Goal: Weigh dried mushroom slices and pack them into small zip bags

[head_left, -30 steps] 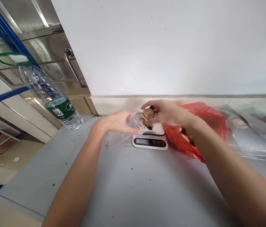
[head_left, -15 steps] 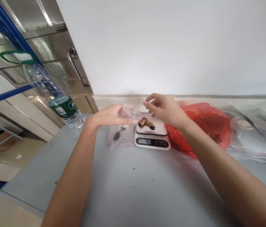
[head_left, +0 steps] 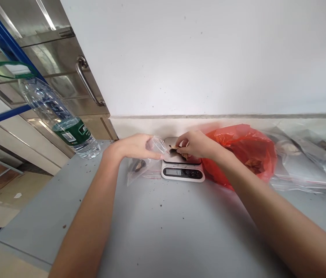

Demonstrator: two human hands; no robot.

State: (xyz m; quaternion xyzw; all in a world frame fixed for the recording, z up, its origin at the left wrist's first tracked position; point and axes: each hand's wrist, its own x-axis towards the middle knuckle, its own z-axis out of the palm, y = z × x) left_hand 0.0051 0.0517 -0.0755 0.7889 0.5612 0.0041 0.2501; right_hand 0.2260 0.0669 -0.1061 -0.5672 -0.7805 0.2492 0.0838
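Observation:
My left hand (head_left: pixel 135 146) grips a clear zip bag (head_left: pixel 133 177), its mouth held beside the scale's left edge. A white kitchen scale (head_left: pixel 167 177) with a lit display sits on the grey table against the wall. Over its plate, my right hand (head_left: pixel 196 143) has its fingers closed on brown, curled dried pieces (head_left: pixel 174 148). The fingers partly hide these pieces, and whether they still touch the plate is hard to tell. Under the held bag lies another clear bag (head_left: pixel 152 174); dark and pale pieces show through the plastic there.
Right of the scale stands an open red plastic bag (head_left: pixel 239 135) with brown dried pieces inside. Filled clear zip bags (head_left: pixel 298 170) lie farther right. A large water bottle (head_left: pixel 74 135) stands at the table's left edge. Dark crumbs are scattered over the grey table (head_left: pixel 163 239).
My right hand has come down from above the scale and closed on the brown dried pieces. My left hand still holds the clear bag. The view has shifted slightly.

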